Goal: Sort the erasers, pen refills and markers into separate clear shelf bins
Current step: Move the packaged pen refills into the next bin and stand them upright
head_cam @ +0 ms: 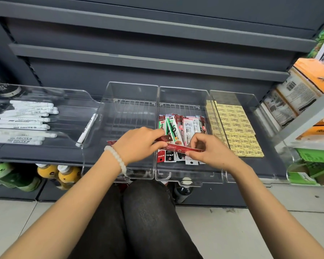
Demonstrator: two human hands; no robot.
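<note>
Both hands hold red pen refill packs (178,147) over the front of the refill bin (187,181). My left hand (138,143), with a white bead bracelet, grips the left ends; my right hand (209,148) pinches the right end. More refill packs (185,128) lie in that bin. White markers (24,118) are stacked in the left bin (79,101), and one marker (86,129) leans on its right wall. Yellow erasers (238,128) fill the right bin (251,101) in rows. The bin (131,94) between markers and refills holds a red pack end under my left wrist.
Grey shelves (138,58) rise behind the bins. Bottled drinks (64,174) stand on the lower shelf at left. Boxed goods (303,86) and green packs (310,165) sit on the rack at right. My knees (138,212) are below, over a tiled floor.
</note>
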